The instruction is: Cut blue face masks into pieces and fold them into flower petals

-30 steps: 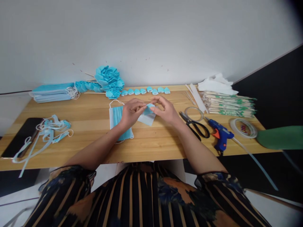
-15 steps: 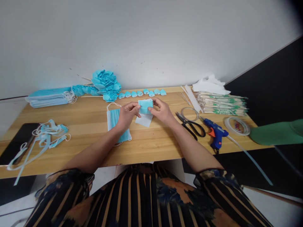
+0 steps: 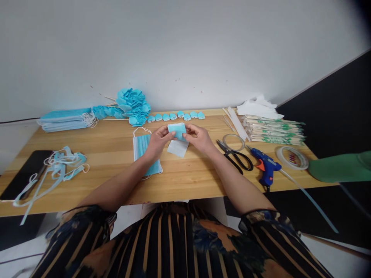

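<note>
Here, the blue fabric piece sits between your left hand and right hand, both pinched nearly closed on it, showing more face than a second ago; a mask lies beside your left.

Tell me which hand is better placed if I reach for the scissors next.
Probably your right hand: the scissors lie close on its right. Your left hand is farther off. Both hands hold the blue piece, so the right would have to let go.
</note>
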`<move>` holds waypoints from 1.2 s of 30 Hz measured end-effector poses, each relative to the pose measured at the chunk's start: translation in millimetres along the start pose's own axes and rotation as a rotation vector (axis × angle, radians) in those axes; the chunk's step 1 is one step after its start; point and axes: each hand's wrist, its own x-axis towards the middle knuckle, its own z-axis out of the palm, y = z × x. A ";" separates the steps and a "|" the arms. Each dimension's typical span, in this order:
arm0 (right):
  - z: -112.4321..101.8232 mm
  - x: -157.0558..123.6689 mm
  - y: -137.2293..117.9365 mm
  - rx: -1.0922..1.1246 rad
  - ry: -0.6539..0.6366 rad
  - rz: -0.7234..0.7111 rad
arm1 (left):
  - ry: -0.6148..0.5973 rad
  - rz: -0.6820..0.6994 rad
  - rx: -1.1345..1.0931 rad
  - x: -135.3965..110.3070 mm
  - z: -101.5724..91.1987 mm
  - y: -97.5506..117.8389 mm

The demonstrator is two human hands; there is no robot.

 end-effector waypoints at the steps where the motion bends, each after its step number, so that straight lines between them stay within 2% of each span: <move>1: 0.4 -0.1 0.0 0.005 -0.008 0.005 | -0.007 0.003 0.019 0.4 -0.5 -0.4; 6: 1.7 0.0 -0.3 0.027 -0.041 0.027 | 0.041 -0.002 0.111 -0.9 -2.3 -1.4; 13: 2.2 -0.8 -3.5 0.169 -0.053 0.117 | 0.073 0.015 0.126 -2.4 -0.5 2.4; 18: 5.7 -2.9 -9.3 0.132 -0.063 0.081 | 0.051 0.045 0.194 -5.8 2.6 5.2; 22: 9.0 -3.6 -10.1 0.046 0.007 0.047 | 0.026 0.041 0.210 -8.8 5.3 4.8; 28: 7.5 -3.5 -7.1 -0.022 0.108 -0.012 | 0.027 -0.013 0.104 -6.6 5.7 2.7; 36: 9.8 -3.9 -6.4 0.073 0.129 0.090 | 0.057 -0.045 0.053 -4.1 4.6 -1.7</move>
